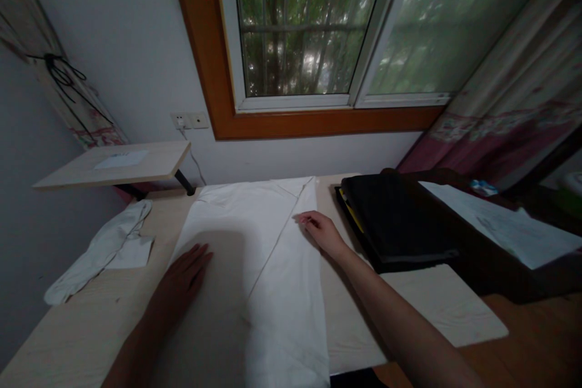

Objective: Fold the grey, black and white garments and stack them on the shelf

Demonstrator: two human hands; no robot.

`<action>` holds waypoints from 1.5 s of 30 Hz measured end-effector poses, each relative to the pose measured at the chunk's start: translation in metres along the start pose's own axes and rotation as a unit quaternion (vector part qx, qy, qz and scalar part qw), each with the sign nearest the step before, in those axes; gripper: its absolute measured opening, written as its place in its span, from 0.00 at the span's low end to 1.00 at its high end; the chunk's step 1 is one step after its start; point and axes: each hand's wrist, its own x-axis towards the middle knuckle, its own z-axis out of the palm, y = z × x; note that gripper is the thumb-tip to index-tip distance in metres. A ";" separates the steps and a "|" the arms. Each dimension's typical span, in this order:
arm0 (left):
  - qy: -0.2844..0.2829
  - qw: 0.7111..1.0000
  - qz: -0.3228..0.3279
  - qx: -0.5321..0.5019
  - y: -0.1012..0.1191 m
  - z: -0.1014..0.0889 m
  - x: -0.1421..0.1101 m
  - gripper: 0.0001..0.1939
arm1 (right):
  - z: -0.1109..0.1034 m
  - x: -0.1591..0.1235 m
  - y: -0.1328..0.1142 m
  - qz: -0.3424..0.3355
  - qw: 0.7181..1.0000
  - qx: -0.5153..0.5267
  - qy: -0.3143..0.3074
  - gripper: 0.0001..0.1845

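A large white cloth (pixel 277 200) lies spread over the pale wooden table, with a diagonal folded edge or seam running across its right half. My left hand (pixel 184 276) rests flat on the cloth's left side, its fingers stretched out and holding nothing. On the right, my right hand (pixel 321 229) is at the upper end of the diagonal line, thumb and fingers pinched together at the cloth's surface. A shadow covers the cloth's lower left part.
A white bundled fabric piece (pixel 104 251) lies left, below a small raised shelf (pixel 113 163) bearing a paper. Right of the cloth sits a black folder or case (pixel 395 212). Beyond it, a white sheet (pixel 504 224) rests on a dark surface. A window (pixel 313 24) stands behind the table (pixel 436 303).
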 end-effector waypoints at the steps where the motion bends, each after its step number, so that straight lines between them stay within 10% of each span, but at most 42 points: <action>1: 0.000 1.000 0.002 0.000 0.000 0.000 0.000 0.22 | -0.003 0.000 0.005 -0.012 0.999 -0.040 0.018 0.15; 12: 0.011 1.000 -0.002 0.027 -0.003 0.003 -0.001 0.21 | -0.007 -0.007 0.002 0.024 0.894 -0.440 0.077 0.25; 27: 0.096 0.990 -0.092 0.043 -0.001 -0.009 0.001 0.18 | -0.009 -0.010 -0.002 0.045 0.880 -0.473 0.000 0.21; 45: -0.215 0.966 -0.073 -0.125 0.161 -0.013 0.054 0.07 | -0.014 0.004 0.018 0.046 0.917 -0.391 0.065 0.22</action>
